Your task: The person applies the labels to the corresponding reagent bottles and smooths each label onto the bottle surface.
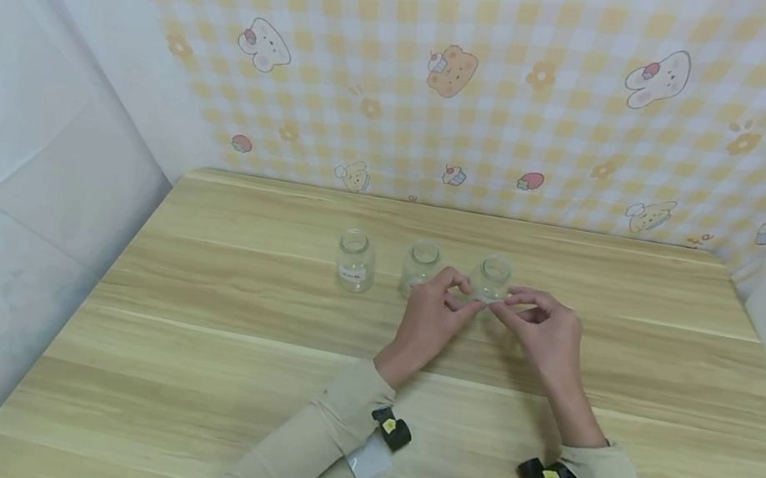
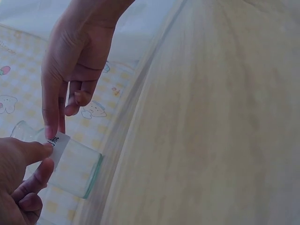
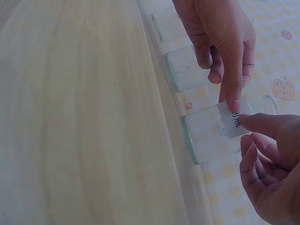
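Note:
Three clear, open-mouthed glass jars stand in a row on the table. At the rightmost jar [image 1: 495, 273], my left hand [image 1: 437, 316] is on the left and my right hand [image 1: 545, 334] on the right. Both thumbs lie on a small white label [image 3: 228, 123] with dark writing, on the jar's front. My left fingers curl by the jar's left side, my right fingers by its right. The left jar [image 1: 354, 247] bears a white label too; the middle jar [image 1: 424, 254] is partly hidden behind my left hand.
A small pale sheet or packet [image 1: 370, 463] lies on the wooden table [image 1: 218, 364] by my left forearm. Each sleeve carries a black wrist mount [image 1: 392, 429]. A yellow checked cloth [image 1: 385, 45] with cartoon prints hangs behind the table.

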Available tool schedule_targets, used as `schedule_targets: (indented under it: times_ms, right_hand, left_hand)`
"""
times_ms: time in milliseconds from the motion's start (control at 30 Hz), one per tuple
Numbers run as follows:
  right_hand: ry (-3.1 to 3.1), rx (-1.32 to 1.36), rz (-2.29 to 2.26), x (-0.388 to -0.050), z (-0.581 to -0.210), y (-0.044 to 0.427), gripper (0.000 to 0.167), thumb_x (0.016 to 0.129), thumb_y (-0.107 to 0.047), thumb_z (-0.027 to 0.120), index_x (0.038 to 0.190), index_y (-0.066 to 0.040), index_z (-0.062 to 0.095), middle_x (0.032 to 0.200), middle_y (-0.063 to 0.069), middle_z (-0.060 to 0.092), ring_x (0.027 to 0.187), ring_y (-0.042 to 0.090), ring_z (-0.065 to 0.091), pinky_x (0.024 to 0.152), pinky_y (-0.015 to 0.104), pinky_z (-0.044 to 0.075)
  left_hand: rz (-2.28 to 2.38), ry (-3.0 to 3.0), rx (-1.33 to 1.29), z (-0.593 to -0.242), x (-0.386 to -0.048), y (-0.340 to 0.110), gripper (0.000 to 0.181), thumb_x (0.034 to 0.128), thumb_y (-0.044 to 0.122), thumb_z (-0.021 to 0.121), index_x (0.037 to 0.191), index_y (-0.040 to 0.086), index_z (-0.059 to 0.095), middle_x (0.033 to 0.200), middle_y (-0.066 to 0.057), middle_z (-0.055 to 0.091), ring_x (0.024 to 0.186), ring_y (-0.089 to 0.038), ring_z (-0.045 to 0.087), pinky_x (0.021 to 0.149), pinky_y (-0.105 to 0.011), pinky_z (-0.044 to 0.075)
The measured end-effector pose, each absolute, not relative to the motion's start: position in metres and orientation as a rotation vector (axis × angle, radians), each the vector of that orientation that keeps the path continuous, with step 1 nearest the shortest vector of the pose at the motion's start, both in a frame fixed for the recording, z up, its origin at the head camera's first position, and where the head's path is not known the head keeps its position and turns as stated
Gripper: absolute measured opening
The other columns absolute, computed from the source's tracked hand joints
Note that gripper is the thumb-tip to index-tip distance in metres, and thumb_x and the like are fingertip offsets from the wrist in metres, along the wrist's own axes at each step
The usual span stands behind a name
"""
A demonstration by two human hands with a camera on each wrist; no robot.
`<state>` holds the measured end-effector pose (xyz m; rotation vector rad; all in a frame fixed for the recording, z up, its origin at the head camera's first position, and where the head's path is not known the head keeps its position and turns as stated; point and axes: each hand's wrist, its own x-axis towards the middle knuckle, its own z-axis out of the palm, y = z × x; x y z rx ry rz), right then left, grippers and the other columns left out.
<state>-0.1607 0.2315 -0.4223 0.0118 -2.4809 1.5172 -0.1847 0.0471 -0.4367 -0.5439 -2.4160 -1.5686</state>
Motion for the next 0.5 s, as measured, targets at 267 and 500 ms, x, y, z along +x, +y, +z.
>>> schedule_targets:
  times_ms: [267, 500]
  right_hand:
    - [-2.455, 0.044, 1.517, -0.1616, -0.4227, 0.2295, 0.020, 0.087, -0.012, 0.086, 0.094, 0.003, 0.074, 0.119, 0.018, 0.073, 0.069, -0.004, 0.066, 0.049, 0.016, 0.045]
    - [-2.427, 0.076, 1.523, -0.1600, -0.4234, 0.2285, 0.020, 0.086, -0.008, 0.085, 0.096, 0.004, 0.074, 0.120, 0.021, 0.072, 0.070, -0.005, 0.064, 0.051, 0.014, 0.046]
  left_hand:
    - [-1.572, -2.427, -0.536, -0.4366, -0.1845, 0.0470, 0.023, 0.0908, 0.010, 0.081, 0.095, 0.006, 0.059, 0.122, -0.016, 0.073, 0.068, -0.012, 0.072, 0.061, -0.016, 0.052]
    - [-1.555, -2.438, -0.531, -0.4373, -0.1848, 0.0467, 0.023, 0.0905, 0.008, 0.080, 0.094, 0.006, 0.058, 0.123, -0.014, 0.073, 0.066, -0.009, 0.070, 0.060, -0.016, 0.051]
